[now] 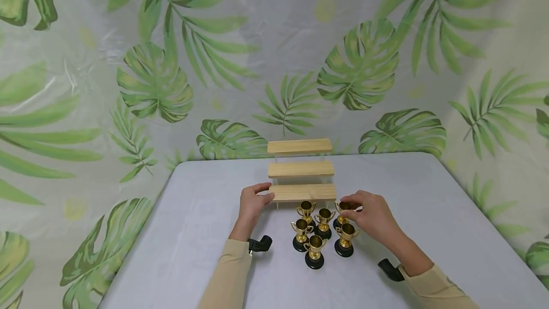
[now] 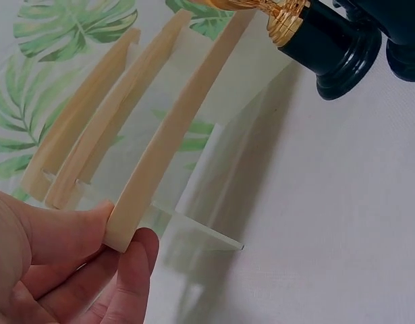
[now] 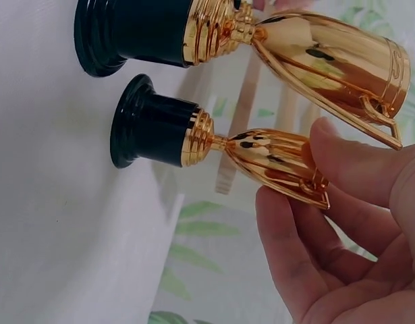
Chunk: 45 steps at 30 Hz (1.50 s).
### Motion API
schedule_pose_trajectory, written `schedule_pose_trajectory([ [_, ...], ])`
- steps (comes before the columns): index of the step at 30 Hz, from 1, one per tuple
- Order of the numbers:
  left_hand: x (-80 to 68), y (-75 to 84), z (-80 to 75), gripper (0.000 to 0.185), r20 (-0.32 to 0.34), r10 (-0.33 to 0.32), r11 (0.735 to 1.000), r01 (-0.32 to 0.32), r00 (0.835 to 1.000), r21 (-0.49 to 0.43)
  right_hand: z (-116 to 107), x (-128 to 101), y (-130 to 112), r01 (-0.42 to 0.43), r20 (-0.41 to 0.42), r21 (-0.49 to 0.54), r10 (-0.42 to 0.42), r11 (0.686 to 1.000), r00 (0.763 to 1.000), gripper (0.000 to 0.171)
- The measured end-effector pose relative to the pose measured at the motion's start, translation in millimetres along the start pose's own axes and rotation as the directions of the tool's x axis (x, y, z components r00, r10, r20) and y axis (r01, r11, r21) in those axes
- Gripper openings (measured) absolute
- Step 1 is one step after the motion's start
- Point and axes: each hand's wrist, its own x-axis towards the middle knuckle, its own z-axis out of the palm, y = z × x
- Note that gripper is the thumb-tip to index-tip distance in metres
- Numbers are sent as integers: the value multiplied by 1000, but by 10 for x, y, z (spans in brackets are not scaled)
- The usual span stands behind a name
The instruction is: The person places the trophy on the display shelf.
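Fingers of right hand [image 3: 342, 236] pinched on trophy [image 3: 274, 162], left hand [image 2: 65, 270] on shelf [image 2: 167, 142] end, wrist views only.

six gold trophies [image 1: 319, 230] stand packed together in front of the three-step wooden riser [image 1: 301, 171], gaps between them too narrow for a hand. the right hand [image 1: 371, 216] closes the cluster's 2 o'clock side, fingertips on the rear-right trophy [image 1: 343, 210]. the left hand [image 1: 253, 204] blocks the riser's lowest step at 9 o'clock. all three steps are bare and reachable from above. the white table [image 1: 429, 204] lies open from 1 to 4 o'clock and from 7 to 10 o'clock of the cluster. behind the riser at 12 o'clock, the leaf-print backdrop [image 1: 274, 61] closes the way.
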Motion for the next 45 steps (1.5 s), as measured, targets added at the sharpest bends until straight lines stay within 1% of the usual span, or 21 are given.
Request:
schedule_pose_trajectory([
  [6,-6,-14,-11,36,-5,-6,1000,6,1000,7,-19,5,-41,-18,21,2,18,1000,1000,34],
  [15,18,-9,-19,36,4,-8,1000,8,1000,14,-93,4,-58,22,-1,-24,-22,999,1000,32],
  [23,17,-2,-21,37,6,-18,1000,18,1000,6,-130,6,-90,37,-5,-32,-38,999,999,32],
  [28,16,-15,-17,37,9,-24,1000,24,1000,-19,-153,11,-108,46,-7,-35,-46,998,999,32],
  [33,4,0,-17,37,8,-29,999,29,1000,-32,-187,32,-133,37,-1,-12,-37,999,999,33],
  [40,-8,4,-18,36,0,-35,999,35,999,-28,-218,74,-153,21,16,-26,-20,999,1000,36],
  [45,7,-15,-10,36,-1,-36,999,36,999,-34,-239,103,-171,19,17,-18,-19,1000,1000,36],
])
